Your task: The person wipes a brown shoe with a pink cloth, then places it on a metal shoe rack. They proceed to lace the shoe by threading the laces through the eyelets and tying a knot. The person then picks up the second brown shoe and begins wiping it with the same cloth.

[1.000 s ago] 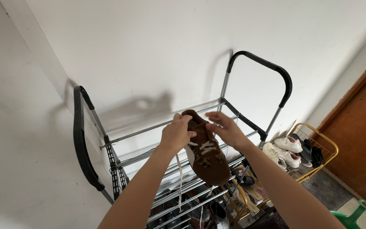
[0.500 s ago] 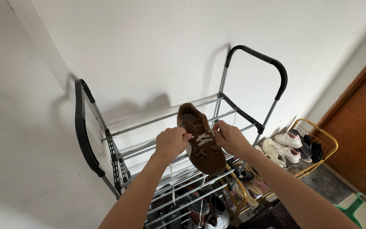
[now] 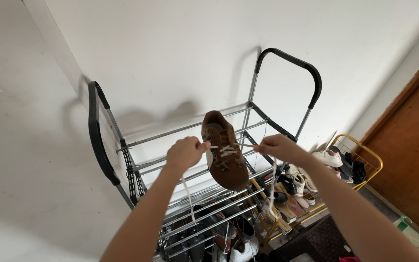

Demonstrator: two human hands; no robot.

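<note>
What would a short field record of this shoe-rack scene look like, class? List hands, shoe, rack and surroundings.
Left hand: pinches one white lace, pulled out to the side
Right hand: pinches the other lace end
Shoe: brown, white laces, resting on the rack's top bars
Rack: metal rails, black handles, more shoes on lower tiers
Basket: yellow wire, holds shoes, beside a wooden door

Two bare arms, no sleeves

The left hand (image 3: 184, 153) and the right hand (image 3: 279, 147) both run back into long forearms that show uncovered all the way to the lower edge of the head view; no sleeve, cuff or glove shows on either. No watch, band or ring can be made out at the wrists or on the fingers (image 3: 201, 145), and the nails are too small to tell apart.
</note>
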